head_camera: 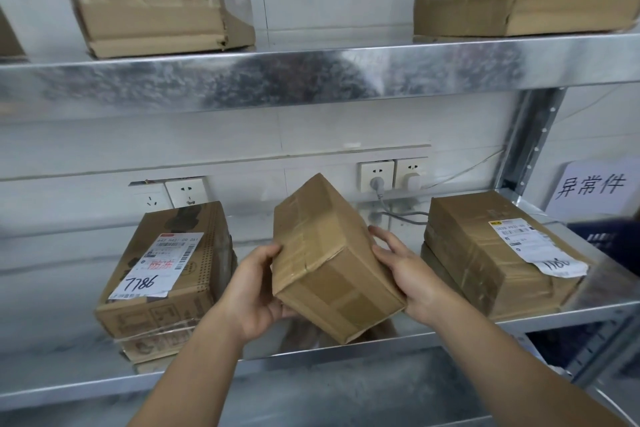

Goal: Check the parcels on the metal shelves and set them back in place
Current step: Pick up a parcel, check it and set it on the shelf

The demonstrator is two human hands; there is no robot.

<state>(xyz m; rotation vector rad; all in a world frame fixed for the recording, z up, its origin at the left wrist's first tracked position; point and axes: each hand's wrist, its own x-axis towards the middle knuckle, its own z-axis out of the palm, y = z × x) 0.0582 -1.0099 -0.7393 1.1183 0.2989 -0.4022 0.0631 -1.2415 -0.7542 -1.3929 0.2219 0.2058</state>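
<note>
While aloft over the shelf (pixel 485 326), parcel (pixel 329 253) clasped between left hand (pixel 256 291) and right hand (pixel 405 270).

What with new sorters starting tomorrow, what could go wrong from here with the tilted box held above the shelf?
1. The cardboard box is tilted, gripped only at its near end by the left hand and right hand; it could slip onto the shelf edge.
2. Pushed far back, it may press the grey cable lying on the shelf.
3. Set down skewed, it could knock the 7786 parcel.
</note>
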